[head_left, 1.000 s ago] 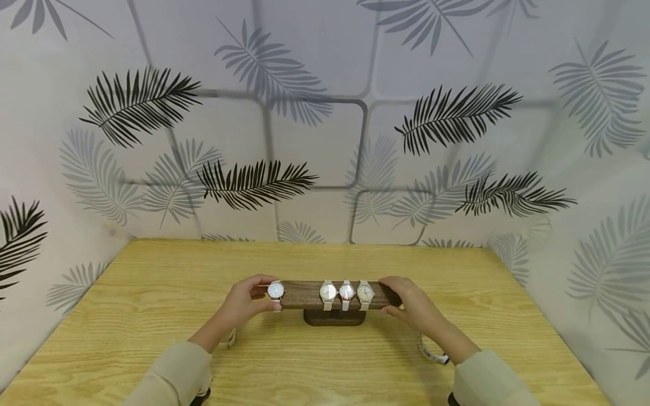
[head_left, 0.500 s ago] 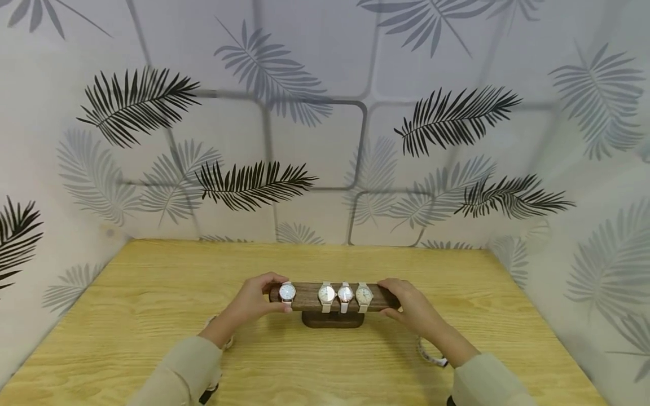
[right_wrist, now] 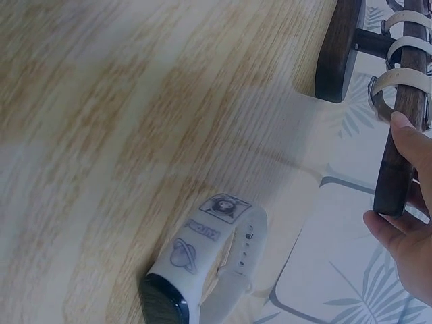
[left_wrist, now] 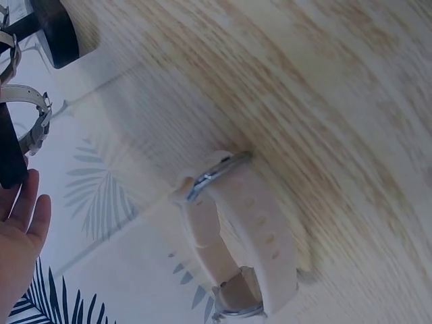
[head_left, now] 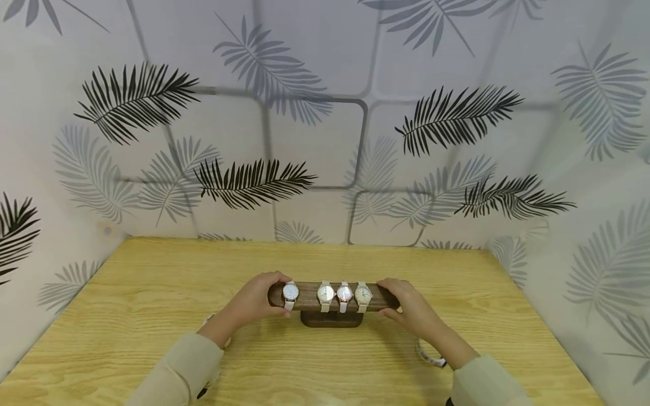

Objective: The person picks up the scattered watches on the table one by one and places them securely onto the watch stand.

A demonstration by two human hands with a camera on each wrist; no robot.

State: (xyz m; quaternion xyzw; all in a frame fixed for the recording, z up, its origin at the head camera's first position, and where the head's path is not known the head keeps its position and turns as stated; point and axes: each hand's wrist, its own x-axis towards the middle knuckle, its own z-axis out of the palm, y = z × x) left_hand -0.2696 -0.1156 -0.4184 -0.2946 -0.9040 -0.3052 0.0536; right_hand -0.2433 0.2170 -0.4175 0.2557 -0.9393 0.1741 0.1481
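A dark wooden watch stand bears several wristwatches on its horizontal bar. With thumb in front and fingers behind, my left hand reaches round the bar's left end. Its thumb and forefinger tips pinch at the strap of a white-strapped wristwatch. At the other end, my right hand grips the bar; the right wrist view shows thumb and fingers about its dark end. Three light-strapped watches sit together right of the bar's middle. Part of the left hand's hold is hidden in the left wrist view.
A pale pink-strapped watch stands on its side on the wooden table beneath the left forearm. Near the right wrist lies a white printed smart band. Leaf-patterned walls border the table.
The leftmost wristwatch has slid right along the bar, away from its left end, and my left hand has moved right with it. My right hand keeps its hold on the bar.
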